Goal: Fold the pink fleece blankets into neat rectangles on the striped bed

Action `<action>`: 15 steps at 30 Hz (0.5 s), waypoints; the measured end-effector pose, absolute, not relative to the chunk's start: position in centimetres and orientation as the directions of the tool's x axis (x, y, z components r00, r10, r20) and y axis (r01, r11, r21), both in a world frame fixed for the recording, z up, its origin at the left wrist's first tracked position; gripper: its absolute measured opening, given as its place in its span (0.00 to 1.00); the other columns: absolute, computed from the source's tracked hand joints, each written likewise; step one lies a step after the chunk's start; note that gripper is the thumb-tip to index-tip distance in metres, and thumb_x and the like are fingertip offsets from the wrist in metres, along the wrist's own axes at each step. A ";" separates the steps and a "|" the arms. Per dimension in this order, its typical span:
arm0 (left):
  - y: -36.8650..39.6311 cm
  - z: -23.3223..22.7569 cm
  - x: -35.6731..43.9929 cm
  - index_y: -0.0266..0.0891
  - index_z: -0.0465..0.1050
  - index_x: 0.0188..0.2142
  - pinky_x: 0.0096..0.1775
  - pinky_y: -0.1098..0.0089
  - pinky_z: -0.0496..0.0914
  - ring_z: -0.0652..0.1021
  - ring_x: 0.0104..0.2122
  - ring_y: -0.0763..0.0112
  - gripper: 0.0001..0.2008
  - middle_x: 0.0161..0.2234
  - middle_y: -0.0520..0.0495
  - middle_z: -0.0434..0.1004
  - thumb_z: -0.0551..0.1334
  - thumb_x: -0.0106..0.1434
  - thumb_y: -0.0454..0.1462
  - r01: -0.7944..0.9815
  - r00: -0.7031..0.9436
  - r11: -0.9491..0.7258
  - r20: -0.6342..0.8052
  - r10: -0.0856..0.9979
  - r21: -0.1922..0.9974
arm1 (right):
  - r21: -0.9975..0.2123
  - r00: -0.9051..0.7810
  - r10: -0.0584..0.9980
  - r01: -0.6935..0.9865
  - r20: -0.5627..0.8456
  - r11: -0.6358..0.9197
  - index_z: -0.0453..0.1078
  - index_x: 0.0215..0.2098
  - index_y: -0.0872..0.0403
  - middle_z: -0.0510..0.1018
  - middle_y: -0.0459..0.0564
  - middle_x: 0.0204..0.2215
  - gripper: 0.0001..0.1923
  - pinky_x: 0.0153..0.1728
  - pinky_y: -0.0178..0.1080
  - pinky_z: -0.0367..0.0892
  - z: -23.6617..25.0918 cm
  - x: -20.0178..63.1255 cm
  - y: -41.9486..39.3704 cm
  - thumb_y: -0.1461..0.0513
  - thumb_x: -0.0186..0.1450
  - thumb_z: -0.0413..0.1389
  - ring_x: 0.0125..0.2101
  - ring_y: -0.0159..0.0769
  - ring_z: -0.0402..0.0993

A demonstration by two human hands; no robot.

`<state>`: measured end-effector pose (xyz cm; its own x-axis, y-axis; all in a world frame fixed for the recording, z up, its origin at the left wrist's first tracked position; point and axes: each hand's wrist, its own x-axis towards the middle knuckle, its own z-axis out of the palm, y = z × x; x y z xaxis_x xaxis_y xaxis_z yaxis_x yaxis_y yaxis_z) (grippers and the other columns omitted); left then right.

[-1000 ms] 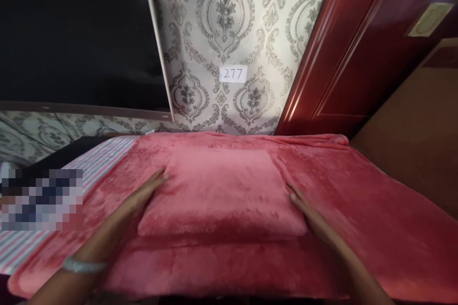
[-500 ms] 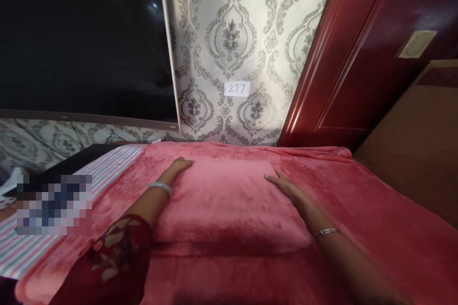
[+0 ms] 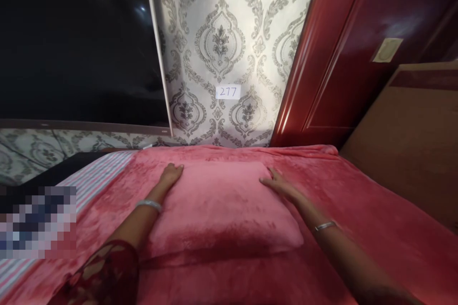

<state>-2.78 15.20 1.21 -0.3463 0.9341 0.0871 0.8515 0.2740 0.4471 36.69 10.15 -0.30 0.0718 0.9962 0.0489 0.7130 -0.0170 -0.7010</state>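
A pink plush pillow (image 3: 222, 205) lies flat on a red-pink plush blanket (image 3: 361, 228), its near edge slightly raised over a dark shadow line. My left hand (image 3: 171, 175), below a pale bangle, is at the pillow's far left corner, thumb towards the pillow and fingers bent at its side. At the far right corner my right hand (image 3: 281, 185) grips the other side, with the thumb on top and the fingers along the edge. The undersides of both grips are hidden.
A large dark television screen (image 3: 78, 52) hangs at the left, beside patterned wallpaper (image 3: 220, 43) bearing a paper label marked 277 (image 3: 228, 91). Striped cloth (image 3: 103, 171) edges the blanket on the left, near a blurred patch. A red wooden door (image 3: 332, 57) and brown board (image 3: 411, 138) stand right.
The view has shifted a little, so the wall and the door sit further left. My hands stay at the pillow's two sides, and its top looks slightly puffier.
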 end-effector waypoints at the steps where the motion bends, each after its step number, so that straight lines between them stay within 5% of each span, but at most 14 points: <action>1: 15.5 2.1 -2.2 0.26 0.62 0.62 0.53 0.49 0.68 0.73 0.57 0.39 0.31 0.59 0.20 0.68 0.55 0.66 0.46 0.862 -0.347 0.282 0.086 0.934 0.421 | -0.556 0.063 0.995 0.831 0.072 -0.012 0.56 0.69 0.62 0.69 0.65 0.61 0.37 0.58 0.49 0.64 1.1 35.9 10.7 0.57 0.65 0.56 0.59 0.51 0.68; 6: 16.9 5.2 4.3 0.39 0.58 0.67 0.60 0.46 0.60 0.65 0.64 0.41 0.32 0.66 0.30 0.62 0.56 0.66 0.46 0.944 -0.184 0.145 0.108 0.977 0.296 | -0.413 -0.042 0.990 0.906 0.136 0.096 0.61 0.66 0.56 0.66 0.60 0.64 0.27 0.62 0.46 0.55 4.8 29.4 14.0 0.57 0.71 0.49 0.63 0.48 0.61; 11: 15.9 2.1 8.3 0.39 0.59 0.67 0.64 0.41 0.47 0.57 0.67 0.42 0.33 0.67 0.32 0.59 0.51 0.67 0.52 0.979 -0.014 -0.012 0.129 0.992 0.203 | -0.320 -0.035 0.989 0.944 0.141 0.079 0.64 0.64 0.55 0.68 0.62 0.61 0.25 0.62 0.59 0.47 1.3 26.1 13.2 0.53 0.73 0.46 0.62 0.54 0.59; 15: 15.1 -1.0 7.5 0.40 0.62 0.66 0.62 0.38 0.47 0.60 0.65 0.41 0.32 0.65 0.32 0.64 0.47 0.69 0.53 0.983 0.017 -0.038 0.117 0.993 0.179 | -0.249 -0.047 0.980 0.964 0.194 0.095 0.63 0.65 0.53 0.67 0.59 0.62 0.26 0.64 0.57 0.43 -2.0 26.8 12.5 0.51 0.74 0.45 0.62 0.52 0.58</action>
<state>7.48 15.14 -1.00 0.0169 0.9930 0.1169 0.9832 -0.0378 0.1788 26.76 12.54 -1.95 -0.0469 0.9799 0.1941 0.9638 0.0954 -0.2490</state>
